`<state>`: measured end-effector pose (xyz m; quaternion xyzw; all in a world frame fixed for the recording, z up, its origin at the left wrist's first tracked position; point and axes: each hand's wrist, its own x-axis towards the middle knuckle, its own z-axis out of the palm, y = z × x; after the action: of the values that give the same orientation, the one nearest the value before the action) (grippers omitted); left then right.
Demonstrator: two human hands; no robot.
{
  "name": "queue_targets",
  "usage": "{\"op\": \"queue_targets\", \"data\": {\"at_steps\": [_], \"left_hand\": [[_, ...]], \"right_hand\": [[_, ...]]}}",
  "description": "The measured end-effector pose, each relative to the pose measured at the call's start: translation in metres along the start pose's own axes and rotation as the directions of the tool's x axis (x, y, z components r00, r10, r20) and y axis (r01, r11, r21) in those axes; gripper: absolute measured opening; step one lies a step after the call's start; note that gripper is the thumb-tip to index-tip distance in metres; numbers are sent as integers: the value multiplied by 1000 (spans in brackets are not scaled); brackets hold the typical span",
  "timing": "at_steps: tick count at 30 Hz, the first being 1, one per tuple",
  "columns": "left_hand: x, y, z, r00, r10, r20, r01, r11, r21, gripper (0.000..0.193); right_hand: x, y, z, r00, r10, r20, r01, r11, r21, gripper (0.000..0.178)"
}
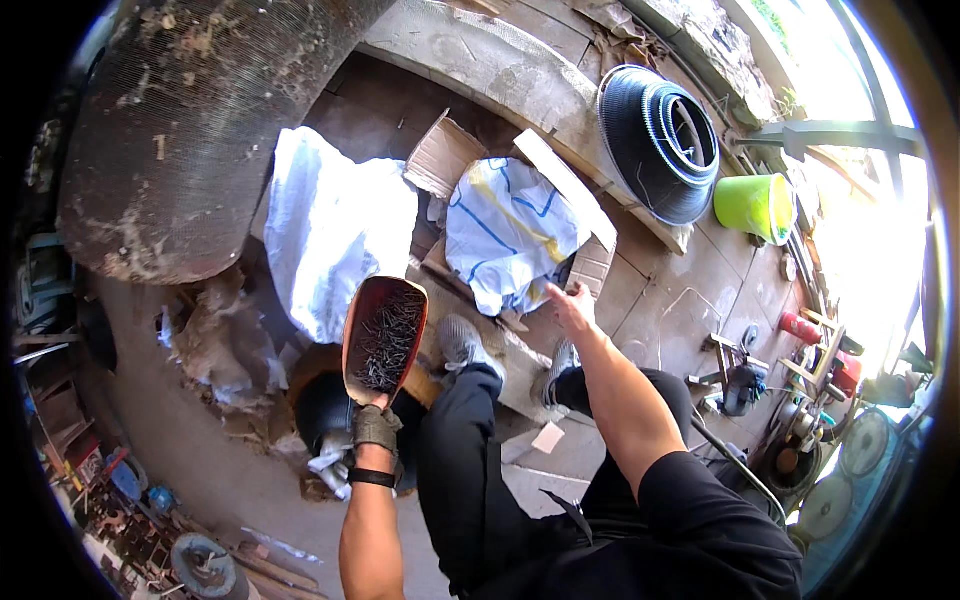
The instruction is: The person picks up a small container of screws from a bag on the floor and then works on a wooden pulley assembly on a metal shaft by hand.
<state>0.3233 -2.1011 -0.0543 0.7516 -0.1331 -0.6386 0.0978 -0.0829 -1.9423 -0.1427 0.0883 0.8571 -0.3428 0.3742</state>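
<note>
My left hand (377, 424), in a worn grey-brown glove with a black band at the wrist, is closed round the handle of a scoop (352, 350). Dark thin nails (390, 338) fill much of the scoop, which is held out in front of my left leg. My bare right hand (572, 308) has its fingers apart and holds nothing I can see. It is at the near edge of a white plastic bag (510, 230) with blue and yellow lines; whether it touches the bag I cannot tell. An opened cardboard box (447, 155) surrounds the bag.
A white woven sack (335, 225) lies left of the box. Beyond are a large mesh-covered drum (190, 130), a concrete beam (480, 60), a coil of black wire (655, 140) and a lime-green bucket (750, 208). A black container (325, 405) sits beneath the scoop. Tools clutter the right side.
</note>
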Motion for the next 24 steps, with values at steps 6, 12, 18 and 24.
{"op": "queue_targets", "data": {"at_steps": [6,12,18,24], "left_hand": [[80,15,45,979,201,43,-202,979,17,23],[119,7,70,883,366,295,-398,916,54,13],[141,-6,88,491,671,556,-871,361,333,14],[159,-10,122,159,663,731,-960,-70,272,19]], "right_hand": [[109,-29,44,1000,15,18,-17,995,97,44],[119,-140,101,817,-341,464,551,697,-459,47],[117,-252,181,684,-515,517,617,786,-33,50],[98,-221,183,407,-605,684,884,449,-129,49]]}}
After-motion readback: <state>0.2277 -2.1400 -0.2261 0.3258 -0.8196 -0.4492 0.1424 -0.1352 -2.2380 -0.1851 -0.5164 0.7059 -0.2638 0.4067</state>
